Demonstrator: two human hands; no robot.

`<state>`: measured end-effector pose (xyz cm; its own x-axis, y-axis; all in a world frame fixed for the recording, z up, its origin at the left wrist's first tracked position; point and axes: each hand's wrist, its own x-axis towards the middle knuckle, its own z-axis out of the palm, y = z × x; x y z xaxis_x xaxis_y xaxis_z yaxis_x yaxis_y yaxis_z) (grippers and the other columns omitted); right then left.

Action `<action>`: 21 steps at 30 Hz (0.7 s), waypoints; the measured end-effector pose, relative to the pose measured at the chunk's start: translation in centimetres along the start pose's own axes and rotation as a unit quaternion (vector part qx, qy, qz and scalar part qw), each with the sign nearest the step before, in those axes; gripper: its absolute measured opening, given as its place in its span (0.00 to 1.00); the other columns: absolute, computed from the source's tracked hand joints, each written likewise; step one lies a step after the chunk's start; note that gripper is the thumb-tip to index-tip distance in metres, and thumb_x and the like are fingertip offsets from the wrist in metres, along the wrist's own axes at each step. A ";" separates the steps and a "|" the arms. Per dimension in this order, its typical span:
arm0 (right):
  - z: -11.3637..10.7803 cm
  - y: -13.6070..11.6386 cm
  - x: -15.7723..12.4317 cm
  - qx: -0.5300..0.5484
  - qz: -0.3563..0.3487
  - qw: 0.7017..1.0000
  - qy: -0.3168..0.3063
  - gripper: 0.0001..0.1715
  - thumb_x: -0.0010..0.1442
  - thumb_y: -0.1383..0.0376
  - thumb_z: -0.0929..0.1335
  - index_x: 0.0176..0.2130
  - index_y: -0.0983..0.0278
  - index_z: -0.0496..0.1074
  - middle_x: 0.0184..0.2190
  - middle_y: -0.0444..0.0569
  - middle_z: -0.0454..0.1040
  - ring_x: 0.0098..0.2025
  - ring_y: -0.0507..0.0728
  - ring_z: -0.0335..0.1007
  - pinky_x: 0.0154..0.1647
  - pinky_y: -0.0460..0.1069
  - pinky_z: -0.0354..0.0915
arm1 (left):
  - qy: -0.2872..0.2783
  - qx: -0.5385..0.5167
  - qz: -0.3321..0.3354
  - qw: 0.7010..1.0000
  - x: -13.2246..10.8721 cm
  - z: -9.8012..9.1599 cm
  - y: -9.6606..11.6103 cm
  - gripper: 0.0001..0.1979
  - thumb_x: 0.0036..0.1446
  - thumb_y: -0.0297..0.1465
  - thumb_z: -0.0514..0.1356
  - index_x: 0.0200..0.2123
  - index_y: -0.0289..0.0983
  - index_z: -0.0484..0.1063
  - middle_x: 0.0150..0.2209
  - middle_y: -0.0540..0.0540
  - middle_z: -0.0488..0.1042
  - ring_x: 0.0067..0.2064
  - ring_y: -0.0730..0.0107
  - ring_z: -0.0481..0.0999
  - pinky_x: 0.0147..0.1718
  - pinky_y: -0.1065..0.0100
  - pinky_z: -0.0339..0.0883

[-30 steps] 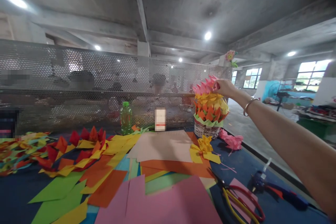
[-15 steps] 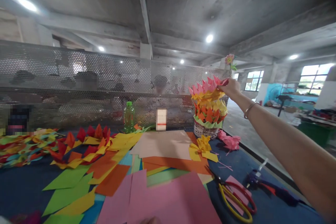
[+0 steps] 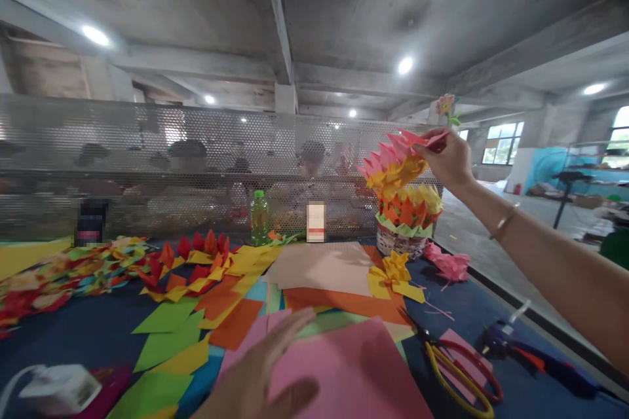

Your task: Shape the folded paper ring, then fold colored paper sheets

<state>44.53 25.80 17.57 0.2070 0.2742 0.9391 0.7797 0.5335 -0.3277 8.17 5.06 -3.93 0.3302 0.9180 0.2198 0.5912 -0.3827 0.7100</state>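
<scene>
Right hand [image 3: 449,157] pinched one end of the pink-and-yellow band [image 3: 396,173]. Band tilted, above the basket [image 3: 400,245]; contact with the basket's yellow petals [image 3: 426,200] could not be told. Left hand [image 3: 268,366] was spread over the pink paper [image 3: 348,366], well apart from the band; whether it touched the paper was unclear. Counted on the table [image 3: 93,324]: 1 basket, 1 green-capped bottle [image 3: 259,219], 1 pair of scissors [image 3: 432,363], 1 glue gun [image 3: 550,363], 1 white plug [image 3: 61,387]; also 1 yellow cluster [image 3: 396,267] and 1 pink cluster [image 3: 452,264] near the basket. Card [image 3: 316,222]: 1, upright, 1 red stripe; print blurred, unreadable.
</scene>
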 end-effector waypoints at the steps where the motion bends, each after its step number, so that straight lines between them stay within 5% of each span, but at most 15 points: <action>1: -0.2 -0.8 -0.7 0.020 -0.001 1.000 -0.010 0.14 0.50 0.57 0.72 0.37 0.59 0.72 0.29 0.47 0.73 0.30 0.57 0.70 0.34 0.52 0.66 | 0.005 -0.038 -0.016 0.999 1.2 -0.3 0.2 0.26 0.62 0.47 0.51 0.60 0.42 0.60 0.57 0.39 0.68 0.56 0.58 0.70 0.49 0.61 0.67; 5: -1.4 -4.0 -4.0 0.105 0.007 0.993 -0.056 0.15 0.51 0.54 0.72 0.37 0.58 0.71 0.27 0.45 0.71 0.28 0.56 0.67 0.29 0.51 0.66 | 0.016 -0.355 -0.167 0.920 5.9 -0.8 1.3 0.26 0.59 0.49 0.54 0.51 0.36 0.69 0.51 0.36 0.73 0.51 0.56 0.73 0.47 0.61 0.67; 9: -2.7 -6.2 -8.8 0.214 0.044 0.966 -0.135 0.15 0.52 0.53 0.72 0.38 0.56 0.70 0.28 0.43 0.70 0.28 0.55 0.67 0.28 0.49 0.66 | 0.001 -0.561 -0.173 0.809 8.2 -0.8 1.5 0.25 0.62 0.48 0.50 0.47 0.32 0.66 0.48 0.34 0.73 0.44 0.58 0.77 0.42 0.60 0.68; 12: -3.2 -6.3 -13.7 0.283 0.119 0.929 -0.208 0.16 0.50 0.52 0.74 0.34 0.57 0.69 0.30 0.44 0.70 0.28 0.53 0.65 0.26 0.47 0.65 | -0.021 -0.622 -0.195 0.758 8.5 -0.5 0.7 0.27 0.62 0.51 0.44 0.40 0.34 0.67 0.39 0.37 0.76 0.38 0.57 0.79 0.40 0.57 0.70; 16: -3.4 -4.7 -20.0 0.312 0.156 0.872 -0.344 0.19 0.52 0.52 0.72 0.39 0.58 0.69 0.33 0.45 0.70 0.31 0.54 0.68 0.30 0.47 0.67 | 0.002 -0.596 -0.245 0.765 8.1 0.1 -1.1 0.23 0.61 0.50 0.48 0.34 0.35 0.67 0.30 0.44 0.75 0.29 0.63 0.77 0.36 0.60 0.70; 21: -4.2 -3.1 -24.0 0.269 0.098 0.826 -0.485 0.16 0.60 0.61 0.67 0.48 0.57 0.64 0.41 0.48 0.71 0.35 0.55 0.70 0.37 0.50 0.68 | 0.001 -0.542 -0.268 0.797 7.8 0.5 -2.7 0.21 0.58 0.49 0.53 0.38 0.36 0.67 0.29 0.47 0.74 0.29 0.66 0.75 0.35 0.62 0.68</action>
<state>39.68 14.18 -3.49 -0.4766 0.7710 0.4225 0.3586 0.6092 -0.7073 9.50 13.22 -4.51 0.2416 0.9200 -0.3087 -0.3365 0.3778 0.8626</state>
